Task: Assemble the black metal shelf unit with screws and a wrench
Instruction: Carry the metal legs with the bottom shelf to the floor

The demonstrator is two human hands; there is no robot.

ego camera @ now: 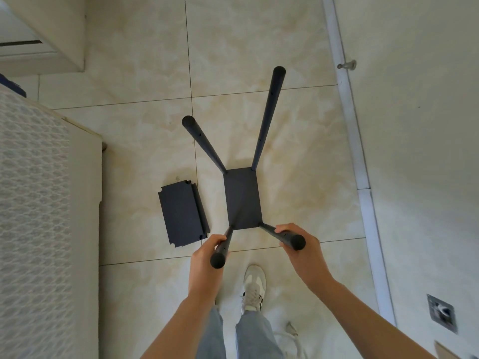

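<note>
The black shelf unit stands on the tiled floor below me: one black shelf plate point(242, 198) at the bottom with four black round posts rising from its corners. My left hand point(206, 265) grips the near left post point(220, 252) just under its top end. Around the near right post point(287, 237) my right hand point(303, 255) is wrapped near the top. The far left post point(202, 141) and far right post point(269, 112) stand free. A second black shelf plate point(182, 215) with notched corners lies flat on the floor to the left of the unit.
A white textured cabinet point(39, 216) fills the left side. A white wall with a skirting strip point(355, 141) runs along the right, with a door stopper point(347, 65) on it. My shoe point(254, 286) stands just behind the unit. A floor drain point(442, 312) sits at lower right.
</note>
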